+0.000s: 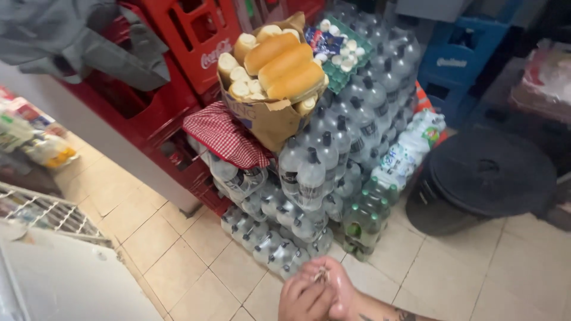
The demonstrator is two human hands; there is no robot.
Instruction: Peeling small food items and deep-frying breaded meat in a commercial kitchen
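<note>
- Head view looks down at a shop corner; the two hands are low in the middle of the picture, over the tiled floor (pixel 196 261).
- Left hand (pixel 300 301) and right hand (pixel 337 284) are pressed together, with the fingers curled inward.
- Between the fingertips sits a small pale thing (pixel 321 274). Both hands seem to pinch it. It is too small and blurred to say what it is.
- A tattooed forearm leads from the right hand to the bottom edge.
- Step in hand, as I judge it: the hands are working on this small thing close to the body and are not reaching to the goods.
- Just in front of the hands stands a stack of water bottle packs (pixel 297 172), near but not touching them.
- On the stack leans a paper bag (pixel 267 119) full of bread rolls (pixel 285 62), with a red checked cloth (pixel 226 137) beside it and a green egg tray (pixel 342 77) behind.
- A pack of green bottles (pixel 363 220) stands at the right foot of the stack, and a black bin (pixel 488 172) is further right.
- Red crates (pixel 190 35) stand behind on the left.
- Any next move with the small thing calls for a fine, steady pinch, because it is tiny and would be easily lost on the floor.
</note>
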